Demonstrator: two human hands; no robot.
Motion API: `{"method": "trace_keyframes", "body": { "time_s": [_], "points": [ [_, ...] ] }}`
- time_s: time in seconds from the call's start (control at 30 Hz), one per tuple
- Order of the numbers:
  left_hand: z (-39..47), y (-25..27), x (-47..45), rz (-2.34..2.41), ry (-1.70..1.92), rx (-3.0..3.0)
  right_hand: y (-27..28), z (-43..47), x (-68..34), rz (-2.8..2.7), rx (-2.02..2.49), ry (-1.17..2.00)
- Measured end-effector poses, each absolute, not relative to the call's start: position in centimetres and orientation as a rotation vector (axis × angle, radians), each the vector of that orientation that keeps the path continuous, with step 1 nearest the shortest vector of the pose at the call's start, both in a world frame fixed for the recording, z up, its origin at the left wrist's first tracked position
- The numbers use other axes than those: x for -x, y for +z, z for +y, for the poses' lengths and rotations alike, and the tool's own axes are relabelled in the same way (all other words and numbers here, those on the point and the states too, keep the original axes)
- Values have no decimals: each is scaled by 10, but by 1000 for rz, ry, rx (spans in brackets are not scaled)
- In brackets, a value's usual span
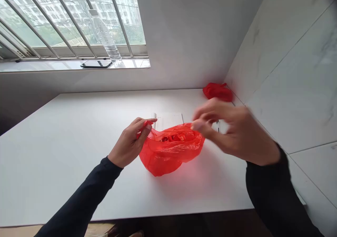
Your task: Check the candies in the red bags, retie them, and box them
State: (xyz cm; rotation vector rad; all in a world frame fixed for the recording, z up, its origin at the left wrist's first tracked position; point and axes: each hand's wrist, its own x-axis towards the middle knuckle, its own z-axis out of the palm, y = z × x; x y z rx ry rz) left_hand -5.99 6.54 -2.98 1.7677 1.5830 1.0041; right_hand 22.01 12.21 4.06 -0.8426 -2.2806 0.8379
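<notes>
A thin, translucent red plastic bag [168,158] rests on the white table with its mouth gaping upward. Inside it lie red packets [179,137] with dark and light printing, partly hidden by the film. My left hand [131,138] is closed, pinching the bag's bunched left handle between thumb and fingers. My right hand [229,128] is at the bag's right rim, its fingers curled and its thumb near the fingertips. Motion blurs this hand, so whether it touches the film is unclear.
Behind the bag lies an open notebook [168,119], partly covered. A bundled red bag [218,91] sits in the table's far right corner by the tiled wall [297,79]. On the windowsill stand a clear water bottle [107,40] and, lying flat, a phone [96,64].
</notes>
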Motion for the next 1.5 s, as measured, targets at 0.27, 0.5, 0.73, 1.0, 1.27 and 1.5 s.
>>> {"method": "trace_keyframes", "body": {
  "time_s": [0.27,0.5,0.73,1.0,1.27,1.5],
  "points": [
    [67,-30,59,1760,1129,-1607,-21,165,-198,-3105,1134,510],
    [67,-21,58,1795,1324,-1342,-7,172,-203,-2941,1084,548],
    [68,17,66,1584,1627,-1025,15,165,-202,-2117,949,805],
    [99,32,25,1124,1299,-819,27,151,-196,-1731,842,1157],
    [92,3,23,1045,1266,-709,24,146,-187,-1663,756,1120],
    [87,9,19,985,1292,-771,22,134,-178,-1510,546,1367]
  ]
}}
